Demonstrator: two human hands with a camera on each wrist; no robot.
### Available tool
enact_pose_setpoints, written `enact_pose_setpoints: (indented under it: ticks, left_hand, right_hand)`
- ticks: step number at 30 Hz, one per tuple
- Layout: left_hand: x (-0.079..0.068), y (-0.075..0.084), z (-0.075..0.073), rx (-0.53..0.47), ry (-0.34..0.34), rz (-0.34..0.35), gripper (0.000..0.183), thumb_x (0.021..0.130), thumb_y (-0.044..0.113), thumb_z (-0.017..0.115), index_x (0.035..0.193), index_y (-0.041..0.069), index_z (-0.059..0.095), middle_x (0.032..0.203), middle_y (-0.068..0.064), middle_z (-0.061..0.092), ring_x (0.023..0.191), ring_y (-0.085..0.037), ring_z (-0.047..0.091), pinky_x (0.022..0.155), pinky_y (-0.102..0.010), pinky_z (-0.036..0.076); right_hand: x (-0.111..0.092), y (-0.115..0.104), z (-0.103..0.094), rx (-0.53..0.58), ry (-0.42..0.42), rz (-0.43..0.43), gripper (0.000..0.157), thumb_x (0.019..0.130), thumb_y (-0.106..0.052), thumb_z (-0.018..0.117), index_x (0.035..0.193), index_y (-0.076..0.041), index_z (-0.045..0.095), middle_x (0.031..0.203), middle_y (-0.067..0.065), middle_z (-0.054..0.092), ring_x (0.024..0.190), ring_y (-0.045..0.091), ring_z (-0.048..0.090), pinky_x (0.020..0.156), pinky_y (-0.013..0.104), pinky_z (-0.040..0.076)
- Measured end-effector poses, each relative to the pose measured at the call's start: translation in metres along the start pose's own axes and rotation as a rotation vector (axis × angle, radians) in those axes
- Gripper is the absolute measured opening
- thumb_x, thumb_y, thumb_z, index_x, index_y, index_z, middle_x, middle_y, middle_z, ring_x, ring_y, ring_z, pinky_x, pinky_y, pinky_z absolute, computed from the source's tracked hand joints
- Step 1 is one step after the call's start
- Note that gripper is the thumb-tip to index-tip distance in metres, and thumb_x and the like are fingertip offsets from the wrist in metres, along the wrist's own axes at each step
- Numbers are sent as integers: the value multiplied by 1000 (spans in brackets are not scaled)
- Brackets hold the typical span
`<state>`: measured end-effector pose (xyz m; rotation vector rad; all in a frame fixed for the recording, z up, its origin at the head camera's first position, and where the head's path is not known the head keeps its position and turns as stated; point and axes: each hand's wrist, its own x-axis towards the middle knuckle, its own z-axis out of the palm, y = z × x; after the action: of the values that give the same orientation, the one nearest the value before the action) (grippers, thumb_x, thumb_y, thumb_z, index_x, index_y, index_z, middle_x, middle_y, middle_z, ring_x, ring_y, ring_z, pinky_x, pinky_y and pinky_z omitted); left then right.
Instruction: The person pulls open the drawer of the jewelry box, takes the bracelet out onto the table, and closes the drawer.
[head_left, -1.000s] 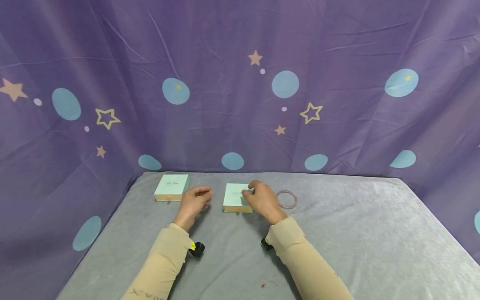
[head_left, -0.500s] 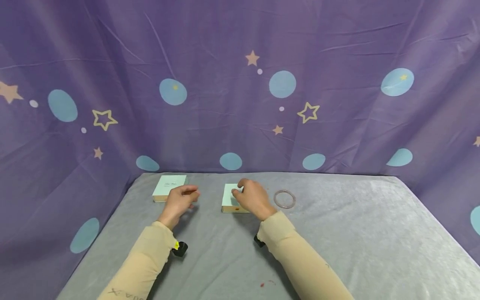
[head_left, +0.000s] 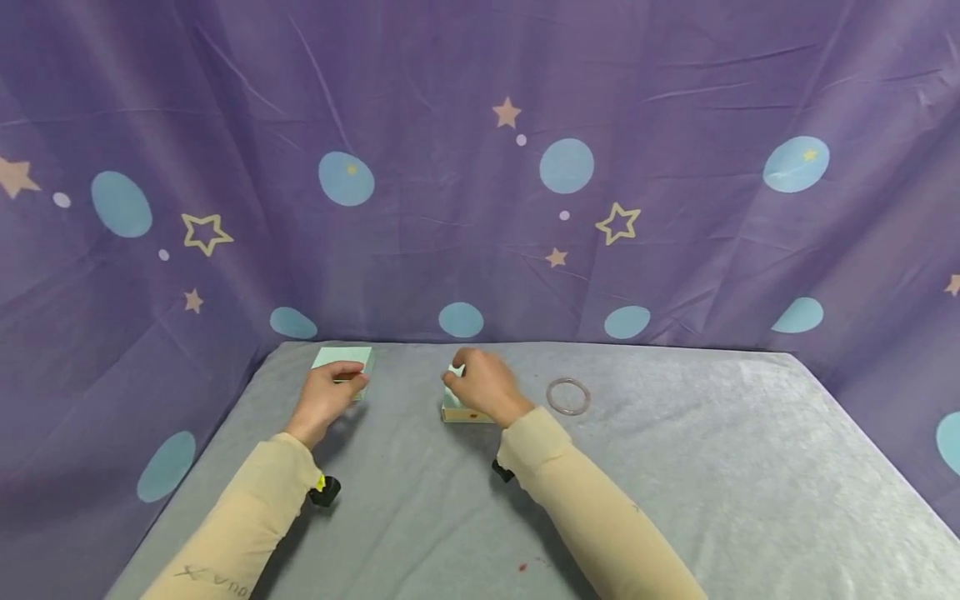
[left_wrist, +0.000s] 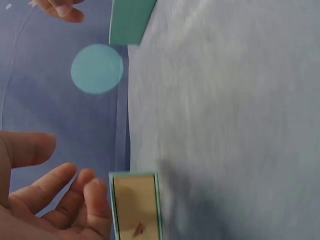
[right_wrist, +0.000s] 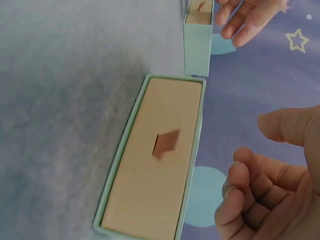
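Two mint-green boxes with tan drawer fronts lie on the grey cloth. My left hand [head_left: 326, 396] hovers over the near part of the left box [head_left: 347, 354], its fingers loosely bent and holding nothing. In the left wrist view, the fingertips are right beside the box's tan front [left_wrist: 135, 200]. My right hand [head_left: 483, 385] is above the right box [head_left: 467, 414] and covers much of its lid. Its thumb and fingers are apart in the right wrist view, beside the tan drawer front [right_wrist: 150, 170] with a small brown pull tab [right_wrist: 166, 142].
A thin translucent bangle [head_left: 569, 413] lies on the grey cloth [head_left: 720, 467] to the right of the right box. Behind the table hangs a purple curtain [head_left: 420, 250] with stars and blue dots. A small red mark [head_left: 522, 567] shows near the front.
My left hand has moved left, from between the boxes to over the left box. My right hand has shifted slightly left and away over the right box. Boxes and bangle stay put.
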<state>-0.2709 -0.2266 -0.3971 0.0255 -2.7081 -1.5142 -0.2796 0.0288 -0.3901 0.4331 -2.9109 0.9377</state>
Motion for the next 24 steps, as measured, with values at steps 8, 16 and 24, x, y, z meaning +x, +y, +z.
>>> enact_pose_setpoints:
  ticks: [8,16,24]
  left_hand:
    - [8,-3,-16,155,91,58,39,95,17,57,126,-5,57,117,-24,60,99,-32,58,65,-25,49]
    - [14,-14,-26,215,94,55,42,96,18,55,131,-6,54,124,-28,55,105,-37,55,78,-40,51]
    - [26,-23,-31,374,136,128,41,94,16,53,127,-8,56,124,-32,54,112,-47,51,93,-57,44]
  right_hand:
    - [5,-19,12,32,-22,-37,35,94,-33,60,117,-7,66,102,5,68,81,12,63,62,28,53]
    - [10,-32,25,-27,-29,-82,34,93,-33,61,116,-10,67,104,3,68,80,11,62,65,28,53]
    - [17,-43,34,-89,-78,-160,36,93,-35,61,119,-10,65,110,3,67,85,10,62,68,26,53]
